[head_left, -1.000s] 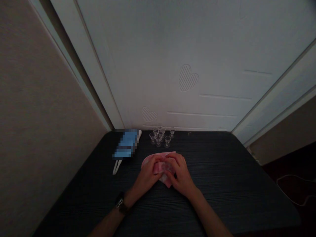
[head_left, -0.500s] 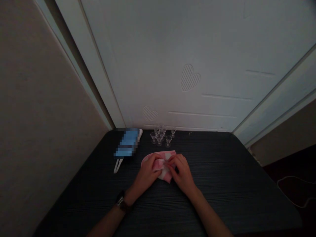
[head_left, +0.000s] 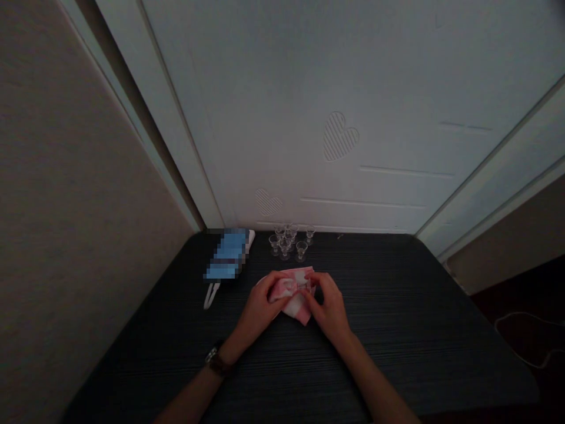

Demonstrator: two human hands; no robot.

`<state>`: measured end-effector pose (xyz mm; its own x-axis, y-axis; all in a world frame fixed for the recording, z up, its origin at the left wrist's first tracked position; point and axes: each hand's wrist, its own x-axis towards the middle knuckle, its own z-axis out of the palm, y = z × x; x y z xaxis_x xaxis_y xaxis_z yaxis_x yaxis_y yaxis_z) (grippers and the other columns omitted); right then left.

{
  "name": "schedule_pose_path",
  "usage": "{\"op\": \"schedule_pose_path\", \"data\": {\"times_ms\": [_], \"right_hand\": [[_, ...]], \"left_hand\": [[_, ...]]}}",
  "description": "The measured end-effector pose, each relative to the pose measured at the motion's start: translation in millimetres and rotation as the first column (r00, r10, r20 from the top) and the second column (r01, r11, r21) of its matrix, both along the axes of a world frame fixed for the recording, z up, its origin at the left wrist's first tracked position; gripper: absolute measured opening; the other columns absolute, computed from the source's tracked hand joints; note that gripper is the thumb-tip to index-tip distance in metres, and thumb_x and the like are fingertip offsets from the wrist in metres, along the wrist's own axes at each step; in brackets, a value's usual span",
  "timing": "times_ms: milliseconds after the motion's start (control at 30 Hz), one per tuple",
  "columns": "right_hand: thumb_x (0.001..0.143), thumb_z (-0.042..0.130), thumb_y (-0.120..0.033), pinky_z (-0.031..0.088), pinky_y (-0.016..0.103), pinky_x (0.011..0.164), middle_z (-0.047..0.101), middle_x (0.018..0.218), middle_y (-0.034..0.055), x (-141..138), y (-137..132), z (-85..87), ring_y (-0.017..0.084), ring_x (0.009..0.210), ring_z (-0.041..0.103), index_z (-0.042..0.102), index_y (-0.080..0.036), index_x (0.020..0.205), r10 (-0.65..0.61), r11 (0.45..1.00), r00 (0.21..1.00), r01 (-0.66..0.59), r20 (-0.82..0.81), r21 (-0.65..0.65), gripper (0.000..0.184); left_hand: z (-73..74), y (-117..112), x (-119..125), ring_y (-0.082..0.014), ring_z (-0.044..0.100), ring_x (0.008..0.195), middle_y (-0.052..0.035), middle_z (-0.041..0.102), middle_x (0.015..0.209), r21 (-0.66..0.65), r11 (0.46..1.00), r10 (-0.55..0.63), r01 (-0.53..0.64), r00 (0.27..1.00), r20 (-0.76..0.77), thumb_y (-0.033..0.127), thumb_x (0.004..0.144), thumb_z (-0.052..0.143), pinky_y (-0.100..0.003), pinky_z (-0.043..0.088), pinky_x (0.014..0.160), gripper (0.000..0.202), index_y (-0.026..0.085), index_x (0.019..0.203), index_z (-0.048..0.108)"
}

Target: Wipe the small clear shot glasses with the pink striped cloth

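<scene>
Both my hands meet over a pink and white cloth (head_left: 292,295) in the middle of a dark table (head_left: 397,330). My left hand (head_left: 258,306), with a watch on its wrist, grips the cloth's left side with curled fingers. My right hand (head_left: 329,306) pinches the cloth from the right, and something small and clear seems to sit between the fingers, too dim to name. A cluster of several small clear stemmed glasses (head_left: 289,240) stands just beyond the cloth, near the table's far edge.
A blue blurred packet (head_left: 227,254) lies at the far left of the table with a white strap or clip (head_left: 210,295) in front of it. A white door with heart shapes (head_left: 339,136) rises behind the table. A cable (head_left: 525,338) lies on the floor at right.
The cloth has been bunched up and shifted a little away from me. Both hands moved with it, slightly farther up the table.
</scene>
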<state>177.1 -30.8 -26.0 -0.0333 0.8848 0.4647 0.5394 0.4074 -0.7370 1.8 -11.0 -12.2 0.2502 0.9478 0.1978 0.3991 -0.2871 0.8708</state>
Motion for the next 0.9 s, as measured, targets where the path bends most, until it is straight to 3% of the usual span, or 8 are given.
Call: {"op": "schedule_pose_path", "data": {"times_ms": [300,467,600,767,900], "right_hand": [[0.085,0.052,-0.026,0.039,0.031,0.067,0.054,0.073,0.0016,-2.4,-1.2,3.9,0.017,0.069,0.048,0.052,-0.020,0.082,-0.019,0.999,0.991,0.023,0.129,-0.027,0.007],[0.087,0.045,-0.023,0.037,0.030,0.065,0.050,0.067,0.0012,-1.7,1.9,0.2,0.017,0.068,0.046,0.048,-0.020,0.068,-0.023,1.000,0.978,0.022,0.207,0.004,0.019],[0.092,0.032,-0.024,0.038,0.031,0.067,0.050,0.068,0.0025,1.4,2.8,-1.7,0.018,0.072,0.047,0.046,-0.020,0.062,0.008,1.000,0.989,-0.008,0.148,-0.005,0.033],[0.090,0.041,-0.027,0.041,0.033,0.076,0.057,0.088,0.0046,0.5,0.8,-0.7,0.019,0.082,0.052,0.052,-0.019,0.098,0.033,0.998,0.999,-0.033,-0.004,-0.044,0.016],[0.083,0.053,-0.024,0.042,0.037,0.082,0.058,0.098,0.0068,-2.7,-2.0,1.8,0.021,0.090,0.053,0.046,-0.020,0.117,0.031,0.999,0.999,-0.031,-0.006,-0.020,0.035]], "left_hand": [[-1.2,-0.1,-0.4,-0.0223,0.058,0.098,-0.0053,0.064,0.105,0.014,1.000,-0.016,0.016,1.000,-0.004,0.018,0.074,0.059,-0.034,0.045,0.085,0.028,0.020,0.101,0.058],[-2.2,-0.7,0.9,-0.0230,0.057,0.101,-0.0047,0.065,0.104,0.051,0.998,-0.039,0.041,0.999,-0.035,0.018,0.071,0.061,-0.036,0.042,0.091,0.027,0.021,0.098,0.061],[-3.9,-0.9,2.2,-0.0231,0.056,0.102,-0.0037,0.065,0.102,0.074,0.996,-0.040,0.043,0.998,-0.041,0.019,0.070,0.062,-0.036,0.040,0.093,0.027,0.022,0.097,0.062],[-6.0,2.4,-1.8,-0.0200,0.060,0.087,-0.0023,0.065,0.093,-0.006,1.000,0.012,-0.012,1.000,0.024,0.022,0.073,0.061,-0.029,0.046,0.077,0.023,0.020,0.096,0.059],[-6.4,5.1,-3.8,-0.0177,0.060,0.075,0.0000,0.063,0.081,-0.049,0.996,0.073,-0.069,0.993,0.090,0.030,0.074,0.062,-0.025,0.046,0.065,0.022,0.019,0.092,0.058]]}}
